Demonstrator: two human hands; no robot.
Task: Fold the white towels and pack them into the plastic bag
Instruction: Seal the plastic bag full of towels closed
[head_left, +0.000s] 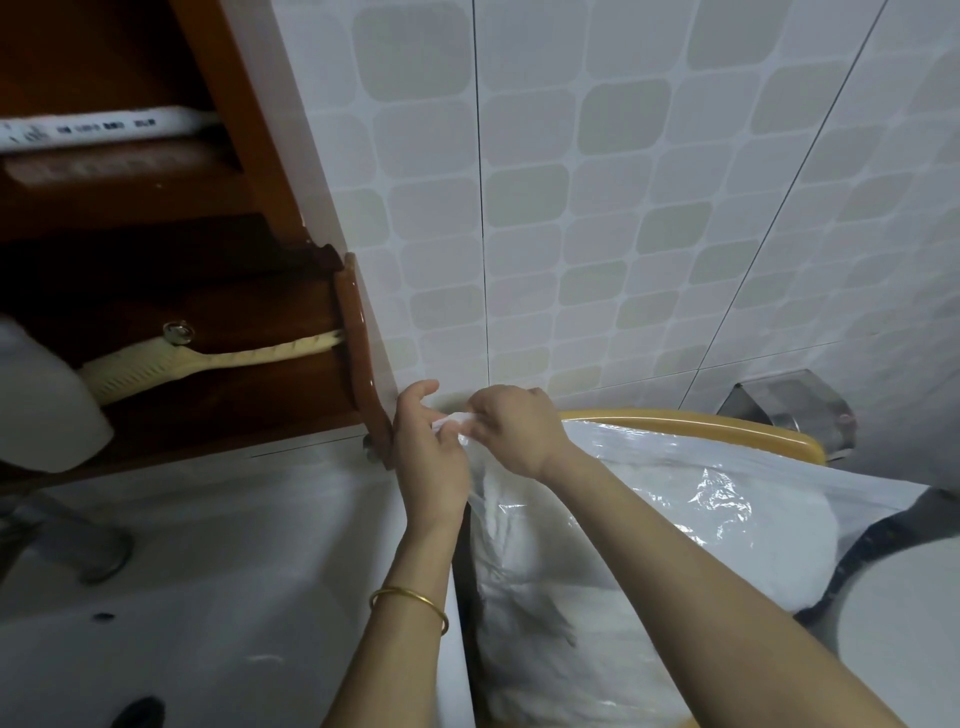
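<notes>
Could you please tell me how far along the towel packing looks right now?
Done: white towels sit inside the plastic bag. In hand: the left hand and right hand both pinch the bag's gathered top. Left: probably only closing the bag; no loose towels show, though some could lie out of view.

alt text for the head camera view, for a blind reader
The left hand and right hand pinch the gathered top of a clear plastic bag holding white towels, before a tiled wall. A white sink lies to the left, below a dark wooden cabinet.
</notes>
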